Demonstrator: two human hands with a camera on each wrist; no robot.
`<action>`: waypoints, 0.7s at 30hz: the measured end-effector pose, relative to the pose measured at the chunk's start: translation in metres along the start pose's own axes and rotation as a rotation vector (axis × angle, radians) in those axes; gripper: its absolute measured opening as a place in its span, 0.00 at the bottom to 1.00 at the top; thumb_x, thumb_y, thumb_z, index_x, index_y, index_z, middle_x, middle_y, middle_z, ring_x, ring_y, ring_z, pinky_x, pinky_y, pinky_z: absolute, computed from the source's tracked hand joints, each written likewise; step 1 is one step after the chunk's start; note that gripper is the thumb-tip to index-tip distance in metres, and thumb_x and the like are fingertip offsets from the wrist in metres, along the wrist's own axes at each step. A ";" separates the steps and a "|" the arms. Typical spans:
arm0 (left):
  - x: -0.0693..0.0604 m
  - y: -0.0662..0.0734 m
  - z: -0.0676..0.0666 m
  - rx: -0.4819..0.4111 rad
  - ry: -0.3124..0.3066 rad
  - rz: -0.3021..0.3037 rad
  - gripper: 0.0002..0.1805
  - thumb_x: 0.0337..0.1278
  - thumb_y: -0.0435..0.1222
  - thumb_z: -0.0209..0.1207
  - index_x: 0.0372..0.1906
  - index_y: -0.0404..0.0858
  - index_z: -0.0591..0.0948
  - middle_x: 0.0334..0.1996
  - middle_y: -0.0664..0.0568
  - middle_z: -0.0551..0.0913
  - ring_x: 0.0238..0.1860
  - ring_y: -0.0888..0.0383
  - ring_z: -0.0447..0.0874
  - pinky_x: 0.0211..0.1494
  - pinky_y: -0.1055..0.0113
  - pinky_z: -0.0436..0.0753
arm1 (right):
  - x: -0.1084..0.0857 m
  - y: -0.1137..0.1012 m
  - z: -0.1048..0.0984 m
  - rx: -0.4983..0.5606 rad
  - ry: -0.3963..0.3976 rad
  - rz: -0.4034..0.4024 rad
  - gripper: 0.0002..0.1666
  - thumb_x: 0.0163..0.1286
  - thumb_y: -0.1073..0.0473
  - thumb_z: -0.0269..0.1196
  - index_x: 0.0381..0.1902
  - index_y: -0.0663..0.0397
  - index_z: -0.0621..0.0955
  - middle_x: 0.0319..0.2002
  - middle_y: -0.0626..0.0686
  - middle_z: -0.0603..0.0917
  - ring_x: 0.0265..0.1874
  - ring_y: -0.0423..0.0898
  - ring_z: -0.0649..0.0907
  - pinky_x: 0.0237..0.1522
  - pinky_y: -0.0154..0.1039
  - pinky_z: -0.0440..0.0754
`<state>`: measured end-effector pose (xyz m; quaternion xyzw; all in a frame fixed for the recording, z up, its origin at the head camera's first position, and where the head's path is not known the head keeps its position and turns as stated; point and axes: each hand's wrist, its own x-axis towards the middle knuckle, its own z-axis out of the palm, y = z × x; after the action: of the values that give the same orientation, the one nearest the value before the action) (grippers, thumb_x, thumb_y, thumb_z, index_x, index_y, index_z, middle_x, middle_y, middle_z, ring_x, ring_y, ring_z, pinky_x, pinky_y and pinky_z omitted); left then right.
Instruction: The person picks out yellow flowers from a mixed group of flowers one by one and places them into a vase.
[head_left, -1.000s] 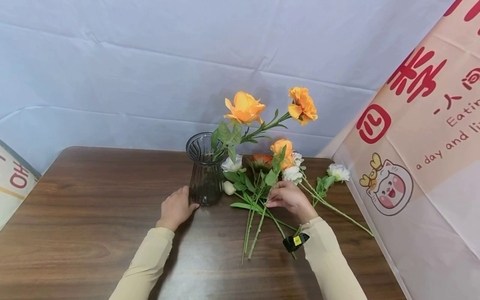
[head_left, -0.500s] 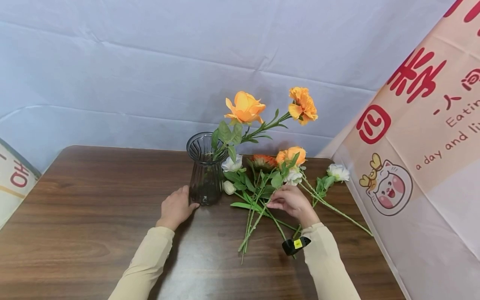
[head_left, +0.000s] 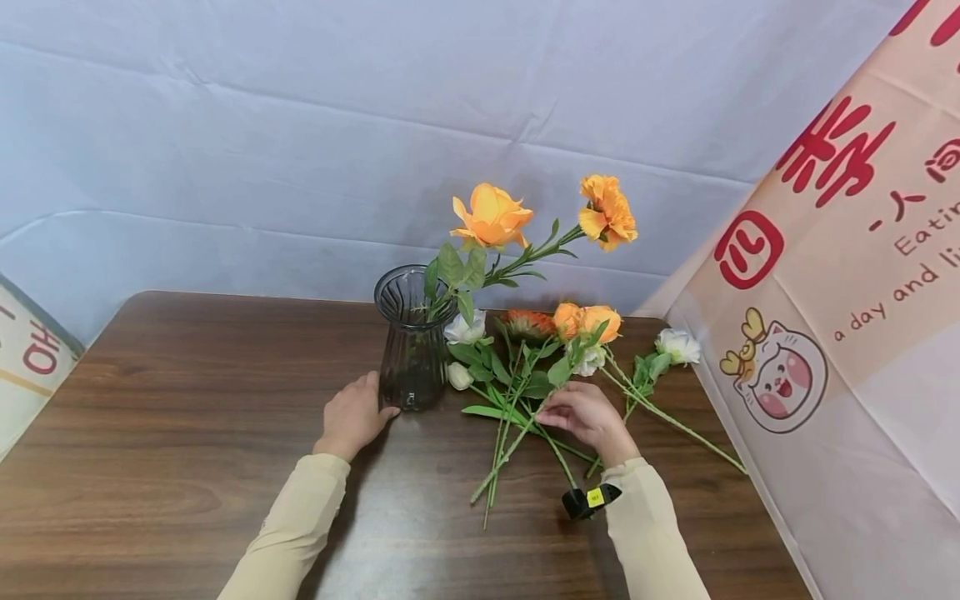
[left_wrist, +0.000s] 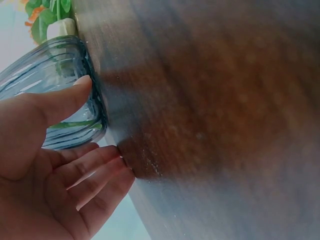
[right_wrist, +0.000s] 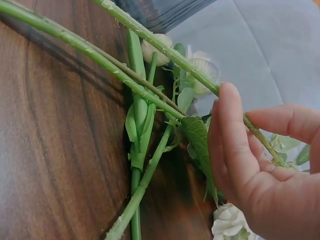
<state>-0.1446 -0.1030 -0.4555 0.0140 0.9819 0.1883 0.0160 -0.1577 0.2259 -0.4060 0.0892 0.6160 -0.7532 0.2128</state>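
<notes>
A grey ribbed glass vase [head_left: 411,367] stands upright on the table, holding an orange rose [head_left: 491,217] and an orange carnation [head_left: 606,212] that lean right. My left hand [head_left: 352,417] holds the vase low down, its thumb [left_wrist: 70,100] along the near side and its fingers round the far side. With thumb and fingertips, my right hand [head_left: 585,421] pinches the green stem [right_wrist: 165,52] of an orange flower [head_left: 600,321], slightly above the pile. Its bare stem end points toward the front left, and its blossoms lie at the back.
Beneath and behind the right hand lie a red-orange flower [head_left: 528,323], a white flower [head_left: 465,327], a white tulip bud [head_left: 459,375] and crossing stems. Farther right is another white flower [head_left: 677,344]. A printed cloth [head_left: 825,333] borders the brown table [head_left: 187,450] on the right.
The orange flower in my right hand has tipped, its blossoms going right and down and its stem end left. The right hand has shifted slightly toward me. The left hand and vase stay put.
</notes>
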 end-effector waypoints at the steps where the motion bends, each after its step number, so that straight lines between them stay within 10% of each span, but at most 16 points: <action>1: 0.000 0.000 0.000 0.000 0.001 -0.001 0.33 0.48 0.48 0.64 0.53 0.30 0.70 0.44 0.39 0.78 0.40 0.41 0.78 0.38 0.47 0.76 | 0.000 0.001 0.000 -0.002 -0.001 -0.001 0.11 0.61 0.80 0.47 0.24 0.65 0.71 0.27 0.59 0.74 0.26 0.50 0.82 0.37 0.41 0.81; 21: -0.002 0.001 -0.001 -0.005 0.012 -0.002 0.32 0.48 0.47 0.65 0.53 0.30 0.70 0.44 0.39 0.78 0.41 0.41 0.78 0.38 0.47 0.76 | -0.002 -0.006 0.000 0.044 0.015 -0.031 0.12 0.61 0.81 0.47 0.23 0.64 0.70 0.27 0.58 0.75 0.28 0.49 0.81 0.40 0.42 0.80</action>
<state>-0.1427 -0.1025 -0.4547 0.0117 0.9815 0.1910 0.0105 -0.1585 0.2270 -0.3998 0.0900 0.6021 -0.7690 0.1948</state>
